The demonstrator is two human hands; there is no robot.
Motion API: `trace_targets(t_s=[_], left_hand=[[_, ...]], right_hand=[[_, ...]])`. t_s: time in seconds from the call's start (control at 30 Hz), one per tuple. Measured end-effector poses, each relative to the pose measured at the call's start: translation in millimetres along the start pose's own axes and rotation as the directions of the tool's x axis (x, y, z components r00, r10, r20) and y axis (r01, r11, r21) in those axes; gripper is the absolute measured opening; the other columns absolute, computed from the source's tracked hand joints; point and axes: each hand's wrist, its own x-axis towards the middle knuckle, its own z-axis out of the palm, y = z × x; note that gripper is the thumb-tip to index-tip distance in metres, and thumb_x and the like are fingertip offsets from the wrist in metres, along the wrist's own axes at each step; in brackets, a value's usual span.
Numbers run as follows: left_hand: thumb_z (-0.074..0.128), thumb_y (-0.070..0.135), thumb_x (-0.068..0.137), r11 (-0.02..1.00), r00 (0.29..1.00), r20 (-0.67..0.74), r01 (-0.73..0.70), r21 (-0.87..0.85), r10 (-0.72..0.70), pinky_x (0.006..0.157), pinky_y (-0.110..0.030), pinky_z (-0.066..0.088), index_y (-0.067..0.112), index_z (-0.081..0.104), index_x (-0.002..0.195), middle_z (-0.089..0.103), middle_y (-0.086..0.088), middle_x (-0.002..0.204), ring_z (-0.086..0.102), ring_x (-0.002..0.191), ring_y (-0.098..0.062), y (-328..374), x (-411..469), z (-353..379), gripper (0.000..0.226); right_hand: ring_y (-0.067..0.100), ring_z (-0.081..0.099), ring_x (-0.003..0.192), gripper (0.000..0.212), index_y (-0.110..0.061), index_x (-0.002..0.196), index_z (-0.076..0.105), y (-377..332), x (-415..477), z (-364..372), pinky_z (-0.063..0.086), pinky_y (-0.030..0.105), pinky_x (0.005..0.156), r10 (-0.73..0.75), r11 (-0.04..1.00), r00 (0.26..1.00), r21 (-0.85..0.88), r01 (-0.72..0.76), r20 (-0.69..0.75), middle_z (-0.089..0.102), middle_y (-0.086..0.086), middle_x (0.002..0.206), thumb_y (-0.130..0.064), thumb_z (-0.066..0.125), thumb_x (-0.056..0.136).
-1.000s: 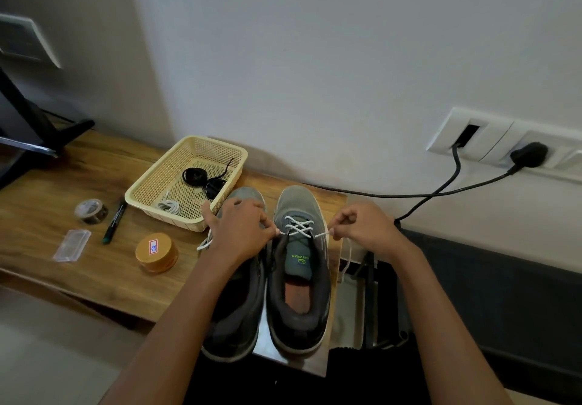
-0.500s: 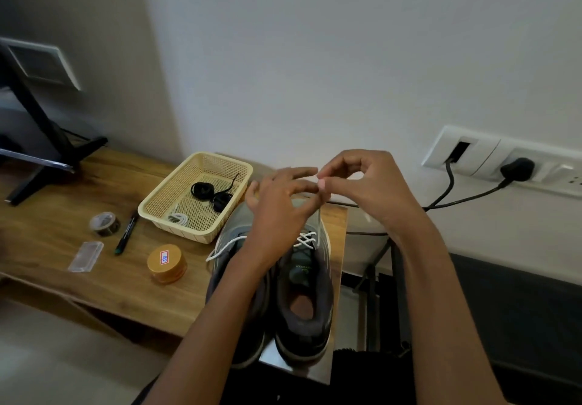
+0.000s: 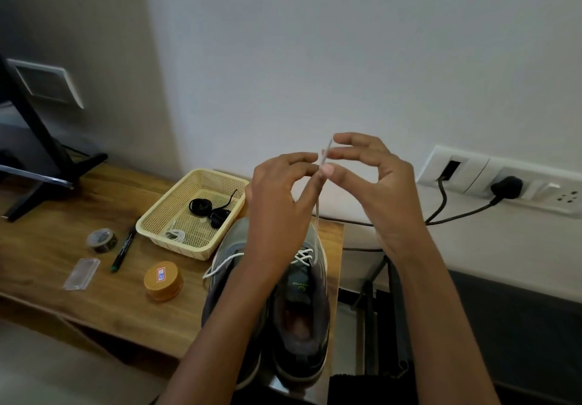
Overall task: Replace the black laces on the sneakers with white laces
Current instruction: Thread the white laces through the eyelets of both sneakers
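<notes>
Both hands are raised above the sneakers [image 3: 318, 278], fingertips meeting at about twelve o'clock from the shoes. The left hand [image 3: 280, 212] pinches the white lace [image 3: 317, 215] between thumb and forefinger. The right hand [image 3: 381, 190] grips the same lace just above, thumb pressed to the strand and the other fingers curved over it. From that pinch the lace drops nearly straight down to the laced sneaker [image 3: 299, 354], at three o'clock in the pair, where white crossings fill the eyelets nearest the toe; the lace tip sticks up past the right fingers. The other sneaker [image 3: 233, 242], close beside it at nine o'clock and partly hidden by the left forearm, has a loose strand [image 3: 220, 264] of white lace lying across it; whether this is the far end of the same lace cannot be told. Both shoes stand toes away from the person at the end of a wooden table [image 3: 47, 215]. At ten o'clock from the sneakers, just beside the other sneaker's toe, sits a cream mesh basket [image 3: 217, 174]. In it lie the black laces [image 3: 201, 206], wound in two bundles toward the far side, and a white coil [image 3: 174, 235] against the near wall. At nine o'clock from the basket lie a tape roll [image 3: 102, 240] and a marker [image 3: 122, 251], with a clear plastic packet [image 3: 81, 274] and a round tin [image 3: 163, 281] nearer the person. At two o'clock, on the wall, a socket plate [image 3: 472, 168] holds a black plug [image 3: 507, 186].
</notes>
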Motion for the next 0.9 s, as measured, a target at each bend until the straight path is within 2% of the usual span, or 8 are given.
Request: trace_targets(t_s=[0.07, 0.23, 0.33, 0.43, 0.53, 0.63, 0.77, 0.9], left_hand=[[0.045, 0.054, 0.088, 0.994, 0.998, -0.012, -0.052, 0.093, 0.054, 0.094, -0.052, 0.04, 0.027, 0.073, 0.096, 0.066, 0.012, 0.11, 0.054, 0.114, -0.018, -6, -3, 5, 0.04], [0.047, 0.05, 0.086, 0.975, 0.999, -0.025, -0.027, 0.219, 0.034, 0.094, -0.053, 0.037, 0.025, 0.074, 0.09, 0.065, 0.011, 0.112, 0.049, 0.117, -0.021, -19, -12, 13, 0.037], [0.054, 0.053, 0.086, 0.973, 0.993, 0.053, 0.09, 0.211, -0.103, 0.101, -0.05, 0.031, 0.028, 0.074, 0.098, 0.062, 0.013, 0.12, 0.043, 0.124, -0.018, -30, -16, 11, 0.034], [0.058, 0.048, 0.088, 0.892, 0.941, 0.149, 0.225, 0.392, -0.303, 0.107, -0.044, 0.025, 0.032, 0.067, 0.111, 0.055, 0.015, 0.127, 0.036, 0.13, -0.017, -47, -29, 5, 0.03], [0.058, 0.05, 0.086, 0.735, 0.832, 0.206, 0.303, 0.607, -0.514, 0.11, -0.046, 0.02, 0.034, 0.064, 0.107, 0.05, 0.012, 0.13, 0.029, 0.134, -0.021, -57, -55, -4, 0.027], [0.059, 0.055, 0.084, 0.635, 0.745, 0.243, 0.297, 0.713, -0.622, 0.113, -0.051, 0.011, 0.036, 0.065, 0.102, 0.043, 0.01, 0.138, 0.018, 0.138, -0.023, -57, -74, -11, 0.027], [0.066, 0.055, 0.078, 0.647, 0.725, 0.28, 0.289, 0.706, -0.63, 0.113, -0.053, 0.01, 0.038, 0.07, 0.095, 0.039, 0.01, 0.143, 0.016, 0.139, -0.022, -62, -75, -12, 0.025], [0.063, 0.057, 0.079, 0.65, 0.739, 0.264, 0.294, 0.701, -0.62, 0.114, -0.052, 0.006, 0.039, 0.068, 0.1, 0.037, 0.011, 0.145, 0.015, 0.141, -0.02, -61, -74, -5, 0.028]], right_hand=[[0.016, 0.05, 0.121, 0.011, -0.032, 0.083, 0.073, 6, 1, 4, 0.037, 0.031, 0.102, -0.011, 1.0, 0.999, -0.009, 0.011, -0.046, 0.065, -0.013, 0.111, -0.023, 0.076, 0.077], [0.021, 0.054, 0.114, 0.018, -0.034, 0.076, 0.071, 16, 0, 16, 0.041, 0.037, 0.099, -0.021, 1.0, 0.992, -0.007, 0.021, -0.121, 0.067, -0.012, 0.102, -0.017, 0.076, 0.076], [0.013, 0.05, 0.114, 0.02, -0.035, 0.069, 0.066, 34, -3, 30, 0.036, 0.041, 0.101, -0.006, 0.991, 0.967, -0.133, -0.029, -0.254, 0.064, -0.019, 0.098, -0.018, 0.075, 0.076], [0.014, 0.04, 0.111, 0.011, -0.024, 0.067, 0.068, 64, -14, 43, 0.023, 0.033, 0.093, -0.129, 0.901, 0.917, -0.431, -0.05, -0.377, 0.063, -0.015, 0.104, -0.018, 0.075, 0.072], [0.019, 0.036, 0.109, 0.009, -0.018, 0.063, 0.069, 93, -28, 46, 0.026, 0.04, 0.09, -0.233, 0.792, 0.927, -0.61, 0.006, -0.293, 0.066, -0.006, 0.103, -0.012, 0.075, 0.067], [0.026, 0.04, 0.111, 0.01, -0.018, 0.06, 0.069, 102, -43, 45, 0.031, 0.049, 0.09, -0.152, 0.738, 0.976, -0.675, 0.005, -0.158, 0.067, -0.003, 0.102, -0.011, 0.075, 0.063], [0.032, 0.039, 0.121, 0.007, -0.02, 0.065, 0.073, 103, -58, 48, 0.029, 0.048, 0.095, 0.068, 0.641, 0.996, -0.767, 0.0, 0.058, 0.063, -0.003, 0.118, -0.015, 0.073, 0.07], [0.031, 0.03, 0.132, 0.007, -0.017, 0.079, 0.076, 111, -64, 50, 0.02, 0.047, 0.102, 0.142, 0.556, 0.97, -0.826, 0.089, 0.2, 0.056, -0.004, 0.129, -0.021, 0.072, 0.074]])
